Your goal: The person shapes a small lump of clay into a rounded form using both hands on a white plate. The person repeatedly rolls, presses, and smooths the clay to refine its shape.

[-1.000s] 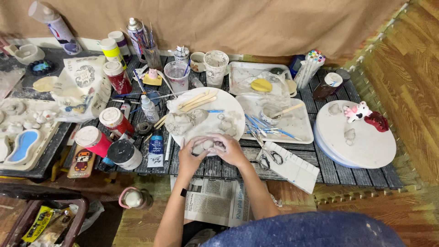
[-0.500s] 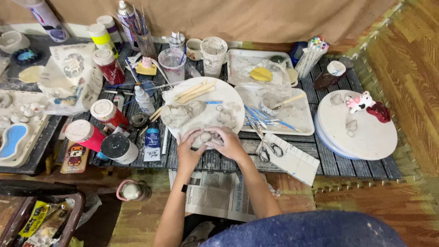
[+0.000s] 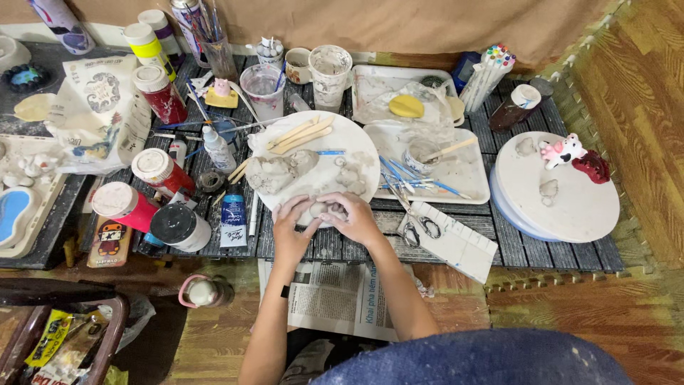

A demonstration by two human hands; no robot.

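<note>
Two hands meet at the near edge of the round white board [image 3: 360,146] — the left hand [image 3: 291,227] and right hand [image 3: 354,217] cupped toward each other around a small grey clay piece [image 3: 318,209]. The clay sits between the fingertips, pinched from both sides, resting on the board. A larger clay lump [image 3: 274,173] lies just beyond, beside wooden modelling sticks [image 3: 299,133] — well clear of the fingers.

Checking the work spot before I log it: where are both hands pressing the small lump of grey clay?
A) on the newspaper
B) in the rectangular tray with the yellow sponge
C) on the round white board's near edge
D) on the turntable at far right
C: the left hand and right hand close around the small clay lump at the near edge of the round white board.
</note>
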